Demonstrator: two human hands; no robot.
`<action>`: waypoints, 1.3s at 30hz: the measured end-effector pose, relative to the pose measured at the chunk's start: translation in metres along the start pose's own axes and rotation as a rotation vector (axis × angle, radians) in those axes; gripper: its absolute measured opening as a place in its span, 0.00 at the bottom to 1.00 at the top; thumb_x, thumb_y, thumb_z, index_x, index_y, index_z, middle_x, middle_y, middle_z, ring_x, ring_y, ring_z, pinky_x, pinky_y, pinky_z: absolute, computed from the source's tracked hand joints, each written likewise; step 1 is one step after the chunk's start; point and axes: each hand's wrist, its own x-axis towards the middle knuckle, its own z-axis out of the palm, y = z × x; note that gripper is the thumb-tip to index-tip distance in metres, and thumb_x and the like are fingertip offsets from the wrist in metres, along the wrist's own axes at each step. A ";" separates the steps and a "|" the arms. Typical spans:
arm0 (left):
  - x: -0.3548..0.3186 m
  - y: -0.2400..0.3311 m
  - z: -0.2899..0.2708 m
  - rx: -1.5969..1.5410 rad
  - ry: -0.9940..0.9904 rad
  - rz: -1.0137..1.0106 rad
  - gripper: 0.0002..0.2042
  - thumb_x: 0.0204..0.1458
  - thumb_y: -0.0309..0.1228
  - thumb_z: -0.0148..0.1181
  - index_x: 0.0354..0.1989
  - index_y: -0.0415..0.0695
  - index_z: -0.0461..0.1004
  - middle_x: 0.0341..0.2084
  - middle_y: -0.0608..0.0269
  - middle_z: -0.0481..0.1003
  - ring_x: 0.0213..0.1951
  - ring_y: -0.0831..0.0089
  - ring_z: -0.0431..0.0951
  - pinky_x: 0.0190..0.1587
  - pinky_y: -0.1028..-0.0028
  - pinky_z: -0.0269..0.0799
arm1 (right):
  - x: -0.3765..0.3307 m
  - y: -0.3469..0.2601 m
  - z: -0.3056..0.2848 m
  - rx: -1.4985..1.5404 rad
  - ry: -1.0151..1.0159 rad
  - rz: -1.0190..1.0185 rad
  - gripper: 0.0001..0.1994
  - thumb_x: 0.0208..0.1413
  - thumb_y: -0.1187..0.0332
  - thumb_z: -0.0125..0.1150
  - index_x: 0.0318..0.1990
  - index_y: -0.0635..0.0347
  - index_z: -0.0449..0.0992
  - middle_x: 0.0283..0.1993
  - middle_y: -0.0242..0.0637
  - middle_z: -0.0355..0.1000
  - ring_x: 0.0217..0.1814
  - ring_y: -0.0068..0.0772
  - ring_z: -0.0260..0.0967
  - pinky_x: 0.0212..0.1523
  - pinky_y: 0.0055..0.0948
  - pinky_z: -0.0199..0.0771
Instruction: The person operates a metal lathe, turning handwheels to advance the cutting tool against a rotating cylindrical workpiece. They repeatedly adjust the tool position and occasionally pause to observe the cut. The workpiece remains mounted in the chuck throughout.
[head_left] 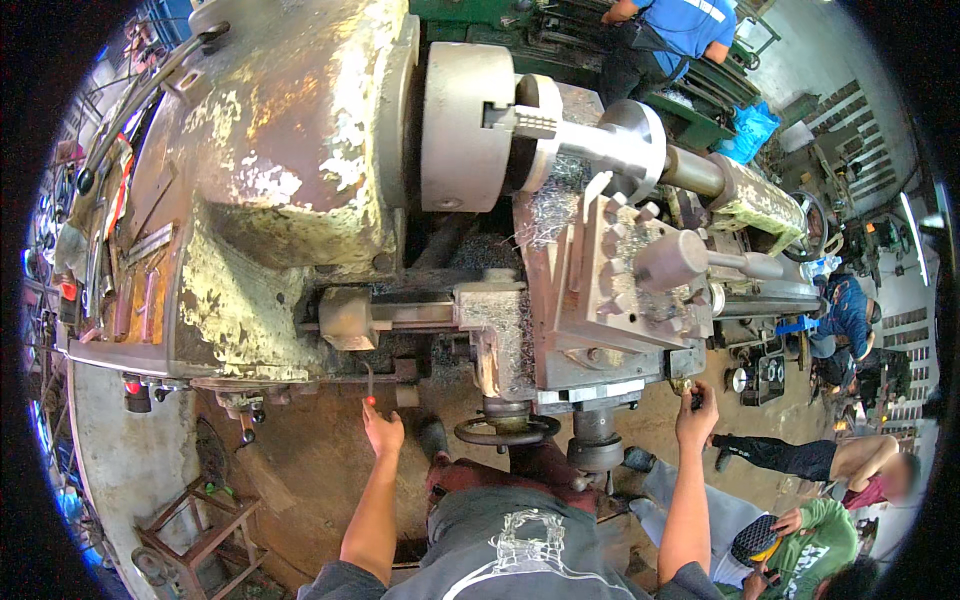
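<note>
My left hand [383,432] has its fingertips at the red knob of a thin lever [371,385] below the lathe's headstock. Over at the carriage's right end, my right hand [697,416] has its fingers curled round a small dark handle [686,386], mostly hidden by them. Above, the lathe chuck [467,128] grips a shiny metal workpiece [632,145] with a wide flange, backed at its far end by the tailstock [757,196]. A cutting tool in the tool post [625,265] points up close to the flange. Metal chips lie around the carriage [510,320].
A handwheel [507,430] juts out between my arms. A metal stool frame [205,530] stands lower left. Tools lie on the headstock tray [145,290]. People work nearby: one in blue [685,30] behind, another in green [815,545] at lower right.
</note>
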 end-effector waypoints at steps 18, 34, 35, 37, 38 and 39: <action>-0.007 -0.004 -0.003 0.015 -0.060 0.180 0.43 0.47 0.22 0.63 0.72 0.37 0.46 0.67 0.39 0.58 0.60 0.47 0.69 0.66 0.61 0.63 | 0.005 0.018 0.022 0.366 0.205 0.091 0.08 0.51 0.74 0.67 0.38 0.63 0.77 0.30 0.35 0.74 0.31 0.26 0.69 0.36 0.26 0.72; 0.014 -0.006 0.007 0.139 -0.285 0.098 0.35 0.42 0.39 0.70 0.58 0.37 0.65 0.51 0.41 0.74 0.55 0.48 0.75 0.59 0.59 0.69 | 0.000 0.026 0.044 -0.034 0.478 0.039 0.15 0.45 0.67 0.71 0.42 0.58 0.79 0.35 0.38 0.79 0.38 0.41 0.77 0.41 0.36 0.77; 0.013 -0.006 0.009 0.209 -0.321 0.054 0.30 0.42 0.42 0.70 0.53 0.40 0.74 0.48 0.47 0.78 0.53 0.52 0.78 0.58 0.61 0.71 | -0.001 0.026 0.045 -0.034 0.451 0.118 0.15 0.46 0.68 0.71 0.43 0.58 0.80 0.37 0.38 0.79 0.38 0.38 0.77 0.41 0.34 0.77; 0.004 -0.009 0.007 0.270 -0.370 0.156 0.28 0.44 0.44 0.66 0.53 0.43 0.76 0.51 0.49 0.78 0.54 0.53 0.77 0.57 0.61 0.72 | -0.004 0.028 0.044 0.239 0.362 0.182 0.15 0.54 0.68 0.68 0.48 0.62 0.78 0.40 0.38 0.78 0.38 0.32 0.75 0.41 0.31 0.75; -0.001 -0.007 0.005 0.323 -0.380 0.212 0.28 0.45 0.45 0.65 0.55 0.44 0.76 0.50 0.48 0.78 0.54 0.51 0.77 0.57 0.61 0.71 | -0.003 0.030 0.041 0.281 0.278 0.231 0.15 0.56 0.66 0.67 0.49 0.63 0.77 0.39 0.36 0.77 0.39 0.30 0.73 0.41 0.31 0.75; -0.009 -0.009 0.000 0.255 -0.401 0.137 0.28 0.46 0.46 0.64 0.54 0.44 0.76 0.51 0.48 0.78 0.54 0.51 0.77 0.58 0.61 0.71 | -0.003 0.031 0.041 0.103 0.318 0.160 0.14 0.58 0.65 0.66 0.47 0.64 0.76 0.37 0.35 0.75 0.37 0.29 0.70 0.40 0.30 0.73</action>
